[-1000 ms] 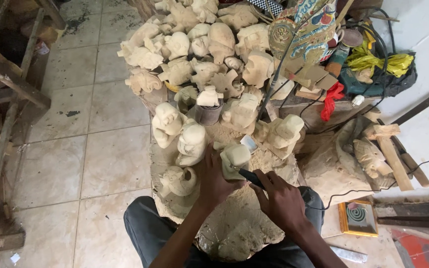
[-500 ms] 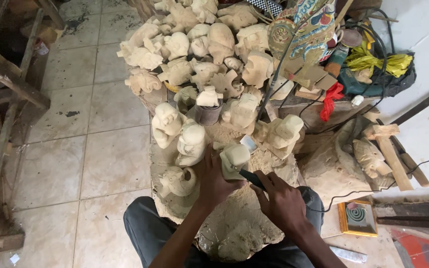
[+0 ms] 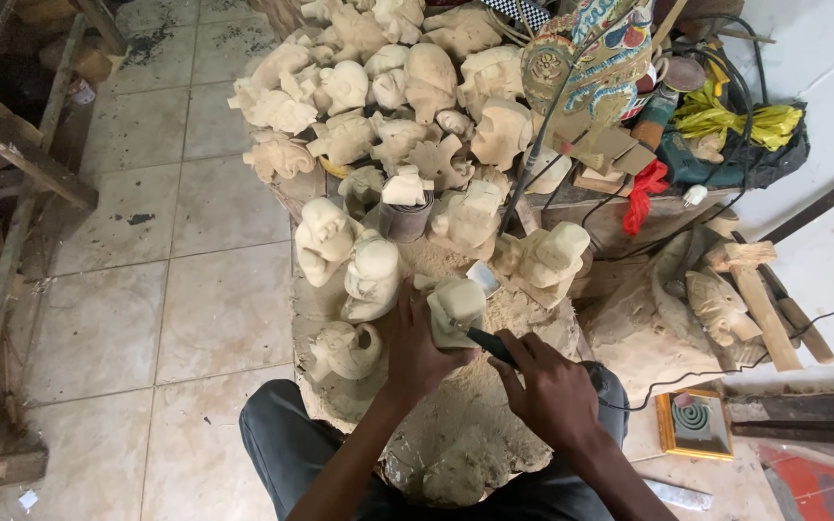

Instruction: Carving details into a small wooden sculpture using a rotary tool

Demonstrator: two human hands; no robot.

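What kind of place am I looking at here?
Most likely a woodcarving workshop. Dozens of pale unfinished carved figures are piled on the tiled floor, the left hand steadies one carving while the right hand works it with a dark tool, and sawdust lies around it.

small yellow-framed square box, spiral print, floor right

**Bare arms, dark trousers**

Both forearms are bare, with no sleeves in view, and the left hand and right hand wear no gloves, rings or watch that can be seen. The legs are covered by dark grey trousers, the cloth creased at the thighs and lightly dusted.
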